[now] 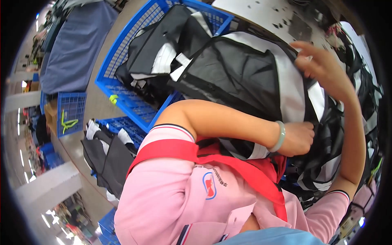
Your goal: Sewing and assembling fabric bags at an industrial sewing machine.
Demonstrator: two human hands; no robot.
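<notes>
A black fabric piece [239, 67] with a light grey band [290, 87] is spread in front of me, partly over the rim of a blue crate. My left hand [296, 139], with a pale bangle at its wrist, lies at the near end of the grey band, its fingers curled round the cloth. At the far right edge of the same piece, my right hand [314, 63] is raised with fingers apart, slightly blurred. Between the two hands a white patch [316, 100] shows at the cloth's edge.
The blue crate [136, 116] at the upper left holds folded black and white pieces. A second crate with dark pieces [108, 159] stands below it. More black and grey cloth [326, 163] heaps up at right. Scraps dot a white tabletop [253, 10]. A blue-grey cover [75, 49] drapes a stack.
</notes>
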